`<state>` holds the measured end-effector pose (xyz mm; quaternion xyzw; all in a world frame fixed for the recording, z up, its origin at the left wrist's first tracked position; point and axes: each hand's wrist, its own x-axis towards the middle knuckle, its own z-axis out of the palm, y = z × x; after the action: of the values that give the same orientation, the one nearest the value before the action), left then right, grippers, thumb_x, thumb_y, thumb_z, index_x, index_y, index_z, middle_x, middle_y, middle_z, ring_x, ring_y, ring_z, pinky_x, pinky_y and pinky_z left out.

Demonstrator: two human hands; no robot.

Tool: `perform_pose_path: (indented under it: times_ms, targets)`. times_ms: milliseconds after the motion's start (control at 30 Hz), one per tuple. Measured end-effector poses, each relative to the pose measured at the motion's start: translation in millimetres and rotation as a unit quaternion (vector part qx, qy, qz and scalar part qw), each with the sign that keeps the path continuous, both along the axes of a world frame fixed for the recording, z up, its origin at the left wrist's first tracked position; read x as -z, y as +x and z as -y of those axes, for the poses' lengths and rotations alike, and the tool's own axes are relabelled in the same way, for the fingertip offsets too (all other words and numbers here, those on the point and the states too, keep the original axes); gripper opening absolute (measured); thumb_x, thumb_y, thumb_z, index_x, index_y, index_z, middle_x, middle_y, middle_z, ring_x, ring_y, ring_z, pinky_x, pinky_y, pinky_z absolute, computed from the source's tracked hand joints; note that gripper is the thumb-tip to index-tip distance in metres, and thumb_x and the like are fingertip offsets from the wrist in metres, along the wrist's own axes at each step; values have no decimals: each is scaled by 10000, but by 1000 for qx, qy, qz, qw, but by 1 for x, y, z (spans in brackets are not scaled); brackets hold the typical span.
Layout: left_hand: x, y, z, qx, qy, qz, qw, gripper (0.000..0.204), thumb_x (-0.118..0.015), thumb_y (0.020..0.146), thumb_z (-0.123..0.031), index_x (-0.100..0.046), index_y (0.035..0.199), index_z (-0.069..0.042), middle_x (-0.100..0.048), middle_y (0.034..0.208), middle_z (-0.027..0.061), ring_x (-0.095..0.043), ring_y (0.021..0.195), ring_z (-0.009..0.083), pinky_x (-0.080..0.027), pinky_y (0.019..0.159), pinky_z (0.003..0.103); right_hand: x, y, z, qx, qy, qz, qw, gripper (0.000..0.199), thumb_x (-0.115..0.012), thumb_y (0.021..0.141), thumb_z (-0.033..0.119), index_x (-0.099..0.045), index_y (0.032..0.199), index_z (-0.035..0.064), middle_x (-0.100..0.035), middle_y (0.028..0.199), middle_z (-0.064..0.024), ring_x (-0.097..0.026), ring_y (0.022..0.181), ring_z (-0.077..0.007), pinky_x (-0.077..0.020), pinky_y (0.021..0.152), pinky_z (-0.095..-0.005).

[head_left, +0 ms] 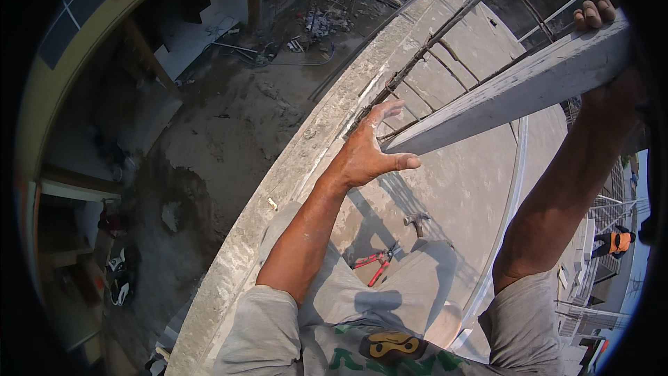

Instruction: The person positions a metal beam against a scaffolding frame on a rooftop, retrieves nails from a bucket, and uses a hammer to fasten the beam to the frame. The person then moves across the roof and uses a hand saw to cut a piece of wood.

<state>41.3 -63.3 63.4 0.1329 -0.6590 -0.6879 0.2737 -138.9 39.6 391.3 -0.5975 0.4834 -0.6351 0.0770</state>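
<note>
Landmark = grey board (511, 90), raised at a slant above the concrete slab (473, 177), alongside the tied rebar cage (423, 52), which runs along its upper-left side.

Right hand (595, 12): clamped on the board's far right end, fingers hooked over the top edge; palm and thumb hidden. Left hand (367, 152): thumb and fingers spread wide apart at the board's lower-left end, no grip on it. Contact there: can't tell.

Hammer (416, 223) and red-handled cutters (377, 259) sit below the board's lower end, cutters the farther of the two.

Step in hand, my read: positioning the board against the cage. Next move likely calls for the left hand closing on the lower end to steady and align it, right keeping its hold. Risk: one-handed hold, lower end could swing into the bars.
</note>
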Motion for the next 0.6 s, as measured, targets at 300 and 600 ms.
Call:
perform_pose_path:
  times_ms: [300,600]
  targets:
    - [-99,-11,18,72,-153,-26,985,1223,-920,491,-569,-415,1460,-20,-519,1358,274,-453,1340,419,-341,1125,560,22,56,40,49,-171,104,979,357,-758,873,294,-587,1048,35,-628,744,-41,-629,528,-105,-516,407,-211]
    - [-136,-30,2,41,-97,-78,991,704,-901,635,-408,-621,1143,-10,-669,983,142,-660,927,230,-523,849,373,28,94,40,-19,-163,47,985,314,-735,895,270,-606,1041,23,-620,720,-35,-596,502,-94,-512,446,-211]
